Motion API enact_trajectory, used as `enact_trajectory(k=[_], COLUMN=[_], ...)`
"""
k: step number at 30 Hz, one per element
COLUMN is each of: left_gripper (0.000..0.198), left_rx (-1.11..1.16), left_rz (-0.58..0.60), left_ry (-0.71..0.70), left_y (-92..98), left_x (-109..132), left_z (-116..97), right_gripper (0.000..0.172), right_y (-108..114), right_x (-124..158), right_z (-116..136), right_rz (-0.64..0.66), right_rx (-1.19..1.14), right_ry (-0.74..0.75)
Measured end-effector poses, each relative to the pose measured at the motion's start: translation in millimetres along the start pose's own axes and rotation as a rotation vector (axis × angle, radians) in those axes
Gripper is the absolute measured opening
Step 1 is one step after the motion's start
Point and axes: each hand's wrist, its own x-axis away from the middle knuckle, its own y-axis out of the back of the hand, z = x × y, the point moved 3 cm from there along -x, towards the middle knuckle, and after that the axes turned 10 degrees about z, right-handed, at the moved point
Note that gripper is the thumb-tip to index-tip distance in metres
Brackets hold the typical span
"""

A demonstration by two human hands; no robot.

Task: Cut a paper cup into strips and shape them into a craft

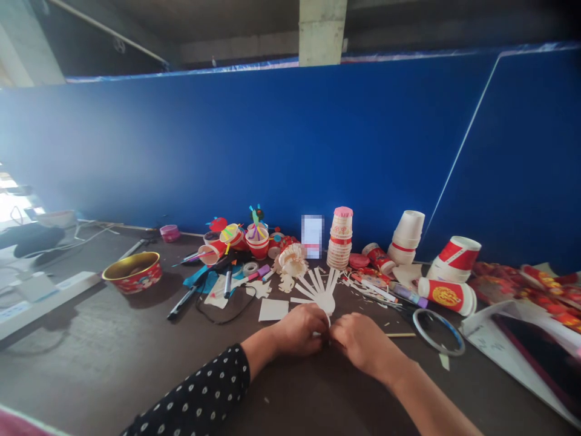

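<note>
A white paper cup cut into strips (323, 298) lies over the dark table, its strips fanned out away from me. My left hand (300, 329) is closed around its near left edge, fingers curled. From the other side, my right hand (356, 339) pinches the near edge with its fingertips close to the left hand's. The part between the fingers is mostly hidden. Just beyond my left hand is a white square of paper (273, 310). A thin wooden stick (400, 335) lies to the right of my right hand.
Stacked paper cups (339, 245) stand behind, near the blue partition (272, 145). Right of my hands are a roll of tape (439, 332) and a tipped red-and-white cup (447, 295). A gold-lined red bowl (134, 278) and a power strip (49, 303) sit left.
</note>
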Motion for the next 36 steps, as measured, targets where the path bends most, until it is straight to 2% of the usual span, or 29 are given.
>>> enact_trajectory(k=[6, 16, 21, 27, 36], left_gripper=[0.002, 0.017, 0.021, 0.011, 0.006], left_rx=[-0.004, -0.067, -0.146, -0.150, -0.074], left_rz=[0.006, -0.027, -0.015, 0.030, 0.040], left_ry=[-0.008, -0.058, -0.059, 0.017, 0.143], left_y=[1.0, -6.0, -8.1, -3.6, -2.9], left_x=[1.3, 2.2, 0.7, -1.6, -5.2], left_z=[0.9, 7.1, 5.5, 0.0, -2.6], right_gripper=[0.024, 0.020, 0.015, 0.009, 0.011], right_y=[-3.1, -3.0, -6.0, -6.6, -7.0], right_x=[0.1, 1.5, 3.8, 6.3, 4.0], right_z=[-3.3, -6.2, -11.7, -15.9, -11.8], right_rz=[-0.011, -0.024, -0.083, -0.108, -0.131], right_rx=[-0.005, -0.107, -0.296, -0.454, -0.447], right_ry=[0.004, -0.004, 0.017, -0.034, -0.107])
